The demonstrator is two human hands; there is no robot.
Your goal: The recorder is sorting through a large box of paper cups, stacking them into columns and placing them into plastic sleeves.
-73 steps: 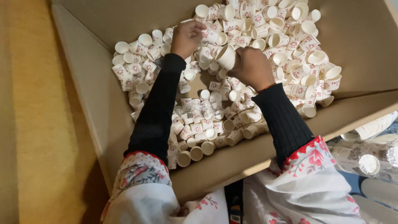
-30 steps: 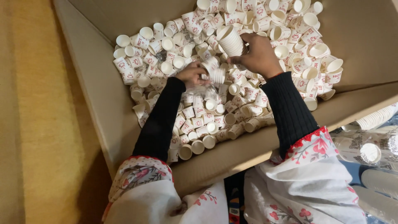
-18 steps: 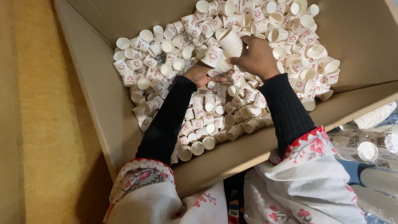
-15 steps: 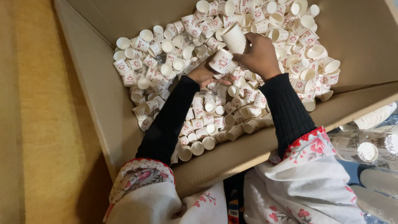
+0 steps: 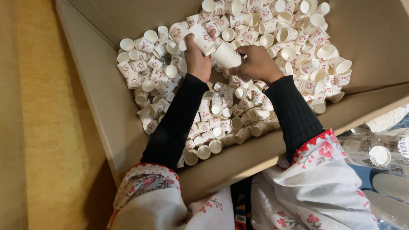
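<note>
While left hand (image 5: 197,59) lifts paper cup (image 5: 203,39), right hand (image 5: 255,64) grips cup stack (image 5: 226,55), cardboard box (image 5: 106,115)

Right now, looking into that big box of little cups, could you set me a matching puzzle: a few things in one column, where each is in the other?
Things:
1. stack of nested paper cups
2. single printed paper cup
3. cardboard box
4. clear bagged cup sleeves

Places:
A. outside the box, at the lower right
B. in the left hand
C. holds the loose cups
D. in the right hand

Pairs: 1-D, 2-B, 3-C, 4-A
</note>
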